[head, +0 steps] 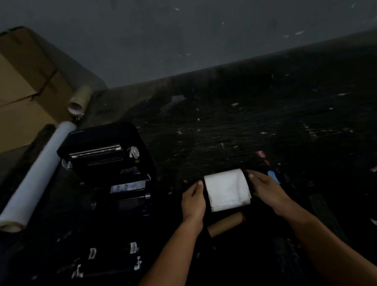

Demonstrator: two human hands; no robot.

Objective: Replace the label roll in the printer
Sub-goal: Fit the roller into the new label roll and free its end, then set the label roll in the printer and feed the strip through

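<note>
We held the white label roll point(227, 190) between both hands, its long axis running left to right, left hand point(193, 201) and right hand point(268, 191) each pressed against an end. The open printer point(106, 157) lay left of the roll, nearer our left hand.

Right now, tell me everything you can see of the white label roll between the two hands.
The white label roll looks like paper, wound wide and fairly thick, lying on its side with its axis running left to right over the dark work surface. Its loose outer end hangs toward the camera, slightly creased. The left hand is at its left end and the right hand at its right end. It sits to the right of the open black printer, just beyond an empty cardboard core.
</note>
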